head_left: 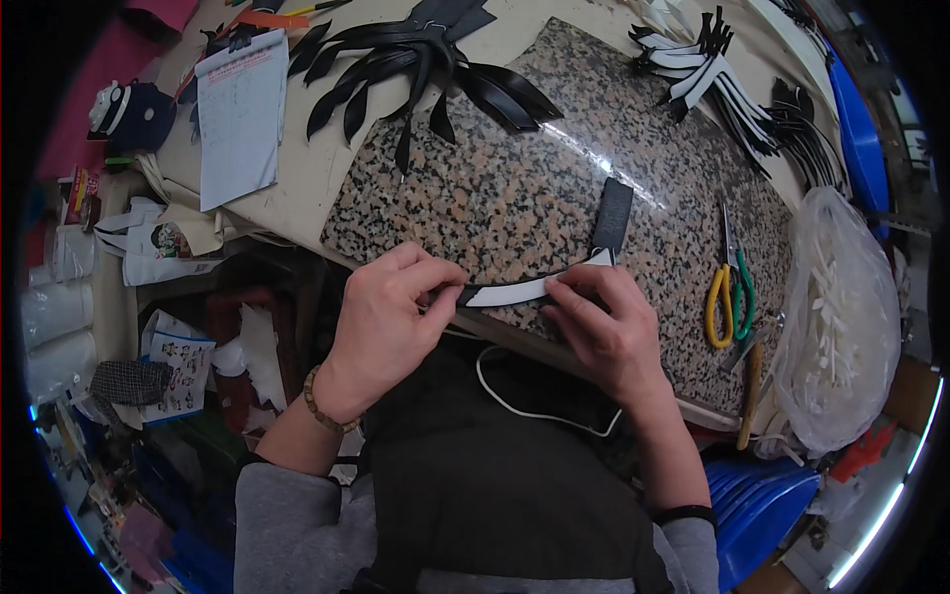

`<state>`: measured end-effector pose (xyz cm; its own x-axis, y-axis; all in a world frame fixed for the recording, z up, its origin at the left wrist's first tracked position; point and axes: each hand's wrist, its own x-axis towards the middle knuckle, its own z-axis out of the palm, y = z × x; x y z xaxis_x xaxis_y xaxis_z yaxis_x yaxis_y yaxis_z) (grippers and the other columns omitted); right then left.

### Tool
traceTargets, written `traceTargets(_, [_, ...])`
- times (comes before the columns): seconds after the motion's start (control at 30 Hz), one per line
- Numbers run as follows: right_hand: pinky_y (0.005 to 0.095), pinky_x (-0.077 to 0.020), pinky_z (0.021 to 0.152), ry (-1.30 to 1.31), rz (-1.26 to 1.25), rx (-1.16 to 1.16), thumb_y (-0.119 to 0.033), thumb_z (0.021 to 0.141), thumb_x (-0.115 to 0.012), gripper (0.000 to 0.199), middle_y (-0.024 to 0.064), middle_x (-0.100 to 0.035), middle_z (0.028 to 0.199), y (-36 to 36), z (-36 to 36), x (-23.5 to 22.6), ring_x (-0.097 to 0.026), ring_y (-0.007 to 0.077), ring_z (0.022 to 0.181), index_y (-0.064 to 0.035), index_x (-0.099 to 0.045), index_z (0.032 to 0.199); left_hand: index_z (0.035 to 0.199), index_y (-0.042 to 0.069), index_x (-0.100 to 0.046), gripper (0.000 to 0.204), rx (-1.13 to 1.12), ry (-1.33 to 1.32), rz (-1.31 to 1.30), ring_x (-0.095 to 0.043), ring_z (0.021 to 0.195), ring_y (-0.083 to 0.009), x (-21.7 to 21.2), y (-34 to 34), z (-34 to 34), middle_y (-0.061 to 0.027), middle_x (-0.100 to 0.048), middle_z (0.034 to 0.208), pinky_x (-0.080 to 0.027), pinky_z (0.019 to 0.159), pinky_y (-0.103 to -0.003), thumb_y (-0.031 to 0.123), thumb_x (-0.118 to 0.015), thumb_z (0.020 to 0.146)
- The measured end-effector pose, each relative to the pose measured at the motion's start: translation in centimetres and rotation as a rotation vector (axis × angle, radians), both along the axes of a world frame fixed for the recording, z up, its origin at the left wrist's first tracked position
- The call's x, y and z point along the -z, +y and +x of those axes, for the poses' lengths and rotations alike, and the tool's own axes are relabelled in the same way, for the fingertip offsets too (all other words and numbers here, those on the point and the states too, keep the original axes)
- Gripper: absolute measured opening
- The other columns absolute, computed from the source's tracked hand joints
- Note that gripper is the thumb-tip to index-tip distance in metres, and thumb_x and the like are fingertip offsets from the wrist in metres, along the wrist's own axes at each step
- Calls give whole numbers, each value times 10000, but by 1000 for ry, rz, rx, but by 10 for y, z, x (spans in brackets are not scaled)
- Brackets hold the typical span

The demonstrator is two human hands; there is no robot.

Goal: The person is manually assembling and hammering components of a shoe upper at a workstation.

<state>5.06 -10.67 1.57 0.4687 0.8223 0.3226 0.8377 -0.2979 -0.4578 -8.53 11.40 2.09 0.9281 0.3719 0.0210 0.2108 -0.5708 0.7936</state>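
Observation:
A curved strip (510, 293), white on its upper face with black edges, stretches between my hands just above the front edge of the stone slab. Its black left end is pinched in the fingers of my left hand (386, 307). Thumb and fingers of my right hand (606, 312) close on the strip toward its right end. Right behind that end lies a flat black rectangular piece (615, 214); whether the two are joined I cannot tell.
The speckled stone slab (475, 198) bears scissors (730, 297) with yellow and green handles and a wooden-handled tool (752, 391). Black strips (426, 59) fan out at the back; white-and-black strips (712, 84) lie back right. A plastic bag (836, 317) stands right, a notepad (240, 119) left.

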Motion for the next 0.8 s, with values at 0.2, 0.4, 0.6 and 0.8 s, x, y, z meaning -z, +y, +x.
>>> traceTargets(0.2, [354, -561, 682, 156, -7, 98, -84, 812, -843, 262, 41, -690, 982, 5, 3, 5, -703, 226, 812, -110, -782, 1065, 990, 35, -764, 193, 128, -176, 150, -689, 849, -261, 3, 0, 2, -93, -685, 948, -547, 703, -331, -67, -746, 828])
traceTargets(0.4, [362, -574, 699, 314, -73, 141, -92, 818, -842, 198, 24, -697, 965, 11, 8, -4, -720, 229, 819, -123, -805, 1010, 1040, 23, -752, 241, 174, -170, 122, -706, 894, -286, 6, -3, 1, -110, -705, 1011, -570, 737, -359, -96, -711, 835])
traceTargets(0.6, [372, -577, 709, 400, -187, 158, -83, 821, -833, 131, 22, -699, 934, 19, 13, -18, -723, 247, 797, -108, -807, 947, 1121, 24, -736, 309, 200, -151, 84, -709, 901, -312, -3, -6, 1, -126, -713, 1037, -581, 780, -379, -53, -746, 821])
traceTargets(0.8, [314, -539, 678, 355, -123, 65, -26, 799, -847, 190, 33, -699, 909, 16, 18, -12, -695, 176, 767, -67, -817, 982, 1168, 35, -730, 381, 184, -194, 163, -717, 908, -300, 3, -10, 2, -113, -747, 1036, -584, 796, -380, -8, -804, 796])
